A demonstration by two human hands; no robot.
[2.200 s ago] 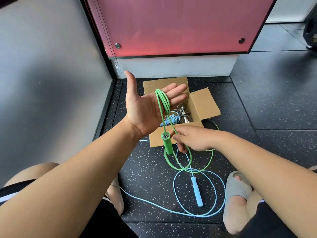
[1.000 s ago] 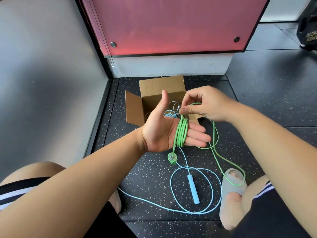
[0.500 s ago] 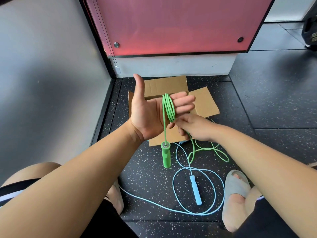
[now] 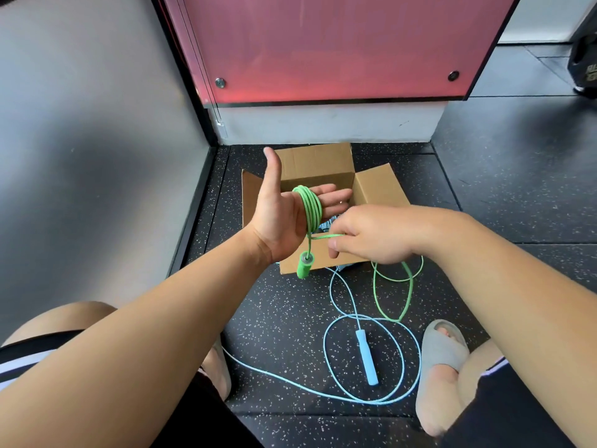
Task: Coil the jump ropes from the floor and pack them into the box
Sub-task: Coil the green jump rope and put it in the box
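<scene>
Left hand (image 4: 284, 218) held flat over the cardboard box (image 4: 379, 189), fingers straight, thumb up; green jump rope (image 4: 311, 208) wound in several loops round the fingers, its green handle (image 4: 304, 265) dangling at the box's near edge. Right hand (image 4: 371, 237) just over the box's near side, pinching the rope's free strand; slack trails to the floor. Blue jump rope (image 4: 366, 357) lies looped on the floor nearer than the box.
</scene>
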